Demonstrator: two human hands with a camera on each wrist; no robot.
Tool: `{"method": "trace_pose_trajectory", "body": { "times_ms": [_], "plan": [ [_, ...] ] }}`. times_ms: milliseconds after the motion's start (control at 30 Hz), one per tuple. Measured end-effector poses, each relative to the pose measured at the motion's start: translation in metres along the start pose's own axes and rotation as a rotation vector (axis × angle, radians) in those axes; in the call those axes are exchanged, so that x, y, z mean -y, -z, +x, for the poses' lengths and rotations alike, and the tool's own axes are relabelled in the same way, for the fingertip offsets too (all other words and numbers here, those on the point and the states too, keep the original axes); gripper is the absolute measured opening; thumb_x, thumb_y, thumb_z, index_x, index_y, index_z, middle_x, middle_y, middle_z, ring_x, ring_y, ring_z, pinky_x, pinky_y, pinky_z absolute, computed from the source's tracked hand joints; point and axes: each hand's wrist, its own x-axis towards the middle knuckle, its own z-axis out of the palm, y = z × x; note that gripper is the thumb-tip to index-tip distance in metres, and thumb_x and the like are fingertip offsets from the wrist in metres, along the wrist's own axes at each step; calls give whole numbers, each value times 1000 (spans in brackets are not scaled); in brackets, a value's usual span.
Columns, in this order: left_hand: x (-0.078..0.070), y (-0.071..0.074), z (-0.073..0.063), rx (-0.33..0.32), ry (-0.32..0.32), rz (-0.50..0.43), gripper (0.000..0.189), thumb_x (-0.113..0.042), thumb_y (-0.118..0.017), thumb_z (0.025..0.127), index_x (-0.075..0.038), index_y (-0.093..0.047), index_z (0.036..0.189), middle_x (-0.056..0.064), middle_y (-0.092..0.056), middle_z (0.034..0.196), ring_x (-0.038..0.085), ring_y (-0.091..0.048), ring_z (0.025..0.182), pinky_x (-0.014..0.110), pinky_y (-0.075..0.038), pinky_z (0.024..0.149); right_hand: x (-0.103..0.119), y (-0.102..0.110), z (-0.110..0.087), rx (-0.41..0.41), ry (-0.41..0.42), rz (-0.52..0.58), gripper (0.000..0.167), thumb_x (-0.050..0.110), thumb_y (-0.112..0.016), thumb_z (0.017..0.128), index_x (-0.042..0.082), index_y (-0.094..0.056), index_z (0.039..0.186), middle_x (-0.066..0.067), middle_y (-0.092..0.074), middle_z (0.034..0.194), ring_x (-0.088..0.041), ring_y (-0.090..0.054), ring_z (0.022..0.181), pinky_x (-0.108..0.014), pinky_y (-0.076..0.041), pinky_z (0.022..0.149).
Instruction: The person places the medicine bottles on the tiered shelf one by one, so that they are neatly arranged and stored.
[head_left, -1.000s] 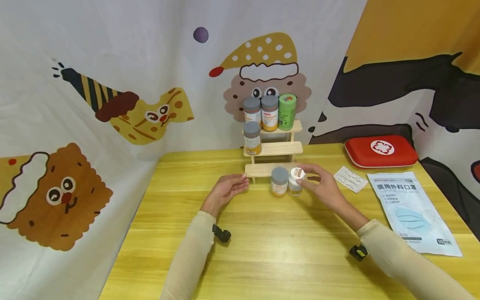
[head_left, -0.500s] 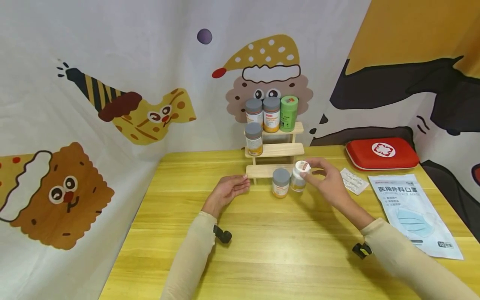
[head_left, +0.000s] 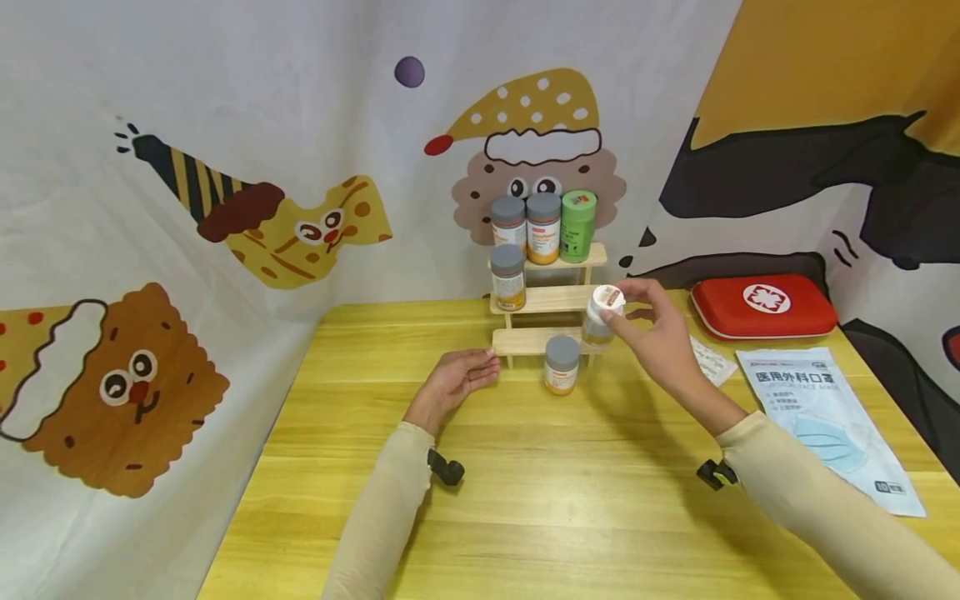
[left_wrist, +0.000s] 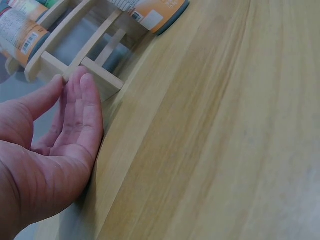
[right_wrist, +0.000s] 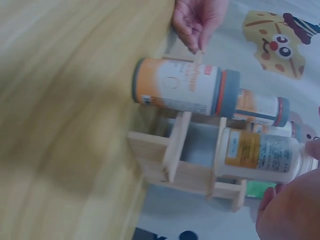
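Observation:
My right hand (head_left: 660, 333) pinches a white pill bottle (head_left: 597, 325) around its cap. Held upright, the bottle overlaps the right end of the lower and middle steps in the head view; in the right wrist view the bottle (right_wrist: 260, 156) shows an orange-and-grey label. With thumb and fingertips, my left hand (head_left: 457, 379) holds the left end of the bottom step of the small wooden shelf (head_left: 525, 342). That step's end lies between thumb and fingers in the left wrist view. A grey-capped supplement bottle (head_left: 562, 367) stands on the table before the shelf.
Two grey-capped bottles (head_left: 543, 229) and a green canister (head_left: 578, 227) fill the top step. Another grey-capped bottle (head_left: 508, 277) stands at the middle step's left. To the right lie a red first-aid case (head_left: 763, 307), a face-mask packet (head_left: 825, 429) and a small white packet (head_left: 712, 364).
The right hand has lifted the white pill bottle from the table, up and back toward the shelf's right side. My left hand stays at the shelf's left end.

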Motion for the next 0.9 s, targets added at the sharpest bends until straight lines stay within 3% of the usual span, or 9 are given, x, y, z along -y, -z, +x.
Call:
{"method": "trace_pose_trajectory", "body": {
  "times_ms": [167, 500, 767, 900],
  "plan": [
    [1, 0, 1, -6, 4, 20, 24, -11, -66, 106, 5, -67, 124, 9, -79, 102, 15, -78, 92, 29, -68, 89, 11, -7, 9, -5, 11, -6, 41, 15, -79, 97, 7, -63, 134, -6, -64, 133, -3, -57, 113, -21, -54, 90],
    [1, 2, -2, -17, 0, 21, 25, -10, -65, 106, 6, -68, 125, 7, -79, 100, 15, -78, 93, 31, -67, 91, 14, -31, 31, 4, 64, 90, 43, 10, -80, 96, 4, -63, 135, -12, -66, 134, -7, -60, 113, -22, -56, 92],
    [0, 1, -2, 1, -7, 20, 23, -10, -64, 106, 5, -68, 124, 7, -80, 101, 15, -78, 93, 31, -67, 93, 16, -44, 51, -24, 43, 99, 42, 10, -78, 97, 3, -63, 136, -14, -66, 136, -13, -61, 117, -16, -54, 91],
    [0, 0, -2, 4, -8, 19, 24, -10, -65, 106, 5, -68, 124, 8, -80, 102, 15, -78, 94, 32, -67, 94, 18, -48, 57, -14, 17, 117, 42, 15, -78, 97, 6, -64, 135, -12, -66, 135, -13, -61, 118, -19, -54, 94]
  ]
}}
